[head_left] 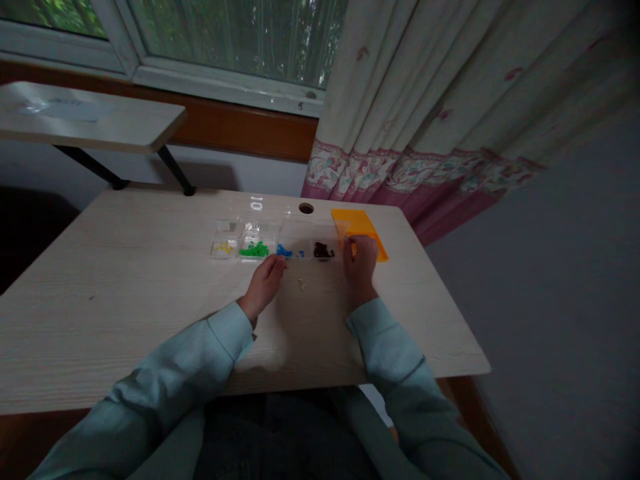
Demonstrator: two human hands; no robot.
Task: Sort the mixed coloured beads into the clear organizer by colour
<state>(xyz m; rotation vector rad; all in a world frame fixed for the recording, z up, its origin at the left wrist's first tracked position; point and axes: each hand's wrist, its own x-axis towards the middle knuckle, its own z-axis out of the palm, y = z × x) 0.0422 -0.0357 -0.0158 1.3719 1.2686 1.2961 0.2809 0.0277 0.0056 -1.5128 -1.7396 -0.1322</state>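
Observation:
My left hand is closed in a pinch just in front of the small blue pieces, which lie in a clear plastic box. What it holds, if anything, is too small to make out. Farther right, my right hand has its fingers curled down over small orange pieces, at the edge of an orange tray. Its fingertips are partly hidden. Left of the blue ones, green pieces and yellow pieces lie in clear compartments. Dark brown pieces sit between my two hands.
A few pale bits lie loose on the wooden desk. Behind the boxes is a round cable hole. A raised shelf stands at the back left, and a curtain hangs behind the desk's right end.

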